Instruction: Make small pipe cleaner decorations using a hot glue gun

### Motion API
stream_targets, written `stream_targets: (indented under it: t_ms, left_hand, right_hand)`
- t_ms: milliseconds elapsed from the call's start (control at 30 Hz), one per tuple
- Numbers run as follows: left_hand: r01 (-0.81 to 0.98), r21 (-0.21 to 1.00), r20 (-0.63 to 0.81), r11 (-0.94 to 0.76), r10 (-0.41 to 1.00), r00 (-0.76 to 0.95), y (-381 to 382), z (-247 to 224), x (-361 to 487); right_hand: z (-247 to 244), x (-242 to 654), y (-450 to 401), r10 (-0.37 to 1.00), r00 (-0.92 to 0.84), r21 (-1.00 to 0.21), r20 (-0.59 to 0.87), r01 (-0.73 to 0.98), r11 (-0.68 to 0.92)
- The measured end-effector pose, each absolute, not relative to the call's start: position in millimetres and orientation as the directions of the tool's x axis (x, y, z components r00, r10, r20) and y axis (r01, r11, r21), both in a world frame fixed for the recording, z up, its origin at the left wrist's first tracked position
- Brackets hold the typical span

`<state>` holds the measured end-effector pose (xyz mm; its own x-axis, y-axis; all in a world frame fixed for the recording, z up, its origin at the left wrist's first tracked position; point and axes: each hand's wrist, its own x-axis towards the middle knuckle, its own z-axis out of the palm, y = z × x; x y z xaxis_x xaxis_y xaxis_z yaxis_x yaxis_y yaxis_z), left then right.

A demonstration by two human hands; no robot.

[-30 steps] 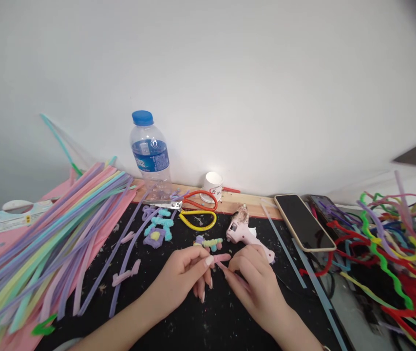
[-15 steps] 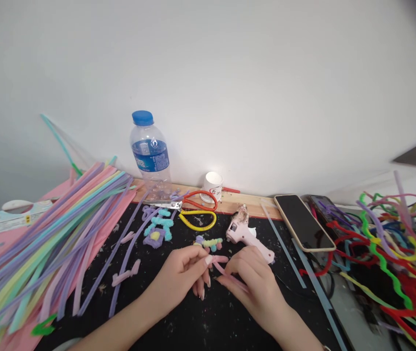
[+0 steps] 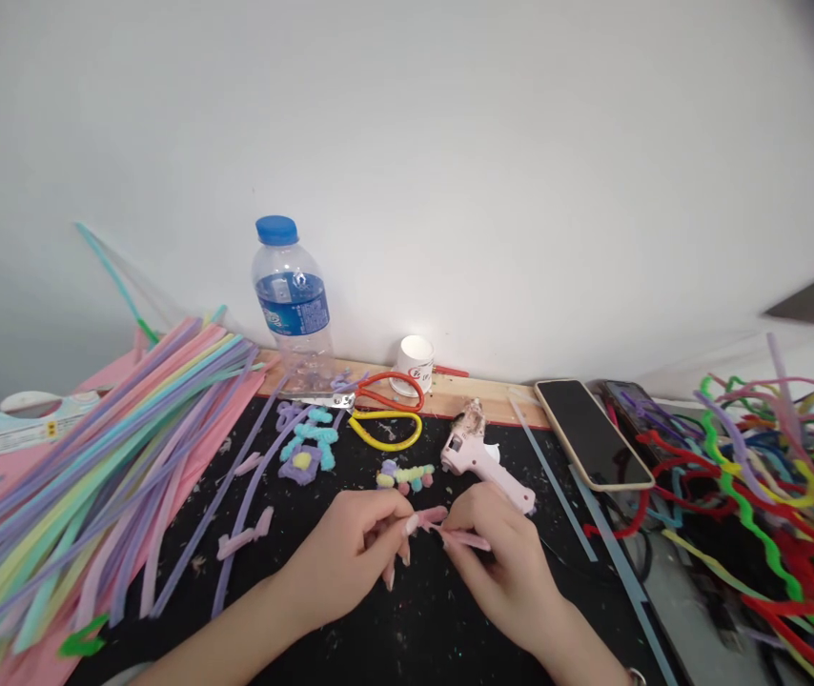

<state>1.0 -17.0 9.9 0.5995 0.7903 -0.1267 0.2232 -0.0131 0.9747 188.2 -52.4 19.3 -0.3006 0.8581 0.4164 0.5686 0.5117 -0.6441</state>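
Between my hands is a pink pipe cleaner (image 3: 432, 515), bent near its middle. My left hand (image 3: 354, 548) pinches one end between thumb and forefinger. On the other side, my right hand (image 3: 499, 557) grips the same strip, and a length of it pokes out across the palm. Just beyond my fingers lies a small multicoloured pipe-cleaner piece (image 3: 405, 475) with bumps. Farther left rests a turquoise and purple pipe-cleaner figure (image 3: 311, 446). A pale pink glue gun (image 3: 488, 462) lies on its side behind my right hand.
Scissors (image 3: 385, 424) with red and yellow handles lie near a white paper cup (image 3: 417, 357) and a plastic bottle (image 3: 294, 305). Straight pipe cleaners (image 3: 113, 457) are heaped at left, tangled ones (image 3: 771, 495) at right. A phone (image 3: 593, 433) and clear glue sticks (image 3: 557, 481) lie right of centre.
The pink pipe cleaner's bend has changed shape between my fingers, and its tail now shows more above my right palm. My right hand has turned slightly. The objects on the table stay put.
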Motion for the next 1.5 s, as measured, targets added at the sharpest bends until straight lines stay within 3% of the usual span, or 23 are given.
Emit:
stream_targets:
  t_ms: [267,567,967,1067,1267,1500]
  left_hand:
    - [0.354,0.912,-0.090,-0.205,0.744,0.662,-16.7,16.4,-0.5]
    - [0.346,0.880,-0.034,-0.325,0.684,0.728,-17.9,18.6,-2.7]
    - [0.321,0.827,0.032,-0.461,0.609,0.793,-17.3,16.9,-4.1]
    - [0.346,0.858,-0.019,-0.381,0.649,0.761,-18.2,18.3,-3.2]
    - [0.316,0.941,-0.143,-0.118,0.709,0.691,-17.5,17.2,-1.6]
    - [0.270,0.952,-0.094,-0.143,0.705,0.703,-17.9,17.1,-2.6]
  right_hand:
    - [17.6,189.4,-50.3,0.923,-0.228,-0.753,0.310,0.533,0.385]
    - [17.3,188.3,-48.0,0.966,-0.191,-0.818,0.177,0.517,0.252]
    - [10.3,188.0,-45.8,0.976,-0.180,-0.917,-0.121,0.397,-0.041]
    - [10.9,187.9,-45.6,0.981,-0.169,-0.930,-0.101,0.365,-0.033]
    - [14.1,188.4,-45.9,0.988,-0.126,-0.949,0.091,0.289,0.124]
    - [14.0,188.4,-47.8,0.975,-0.113,-0.933,0.192,0.287,0.217]
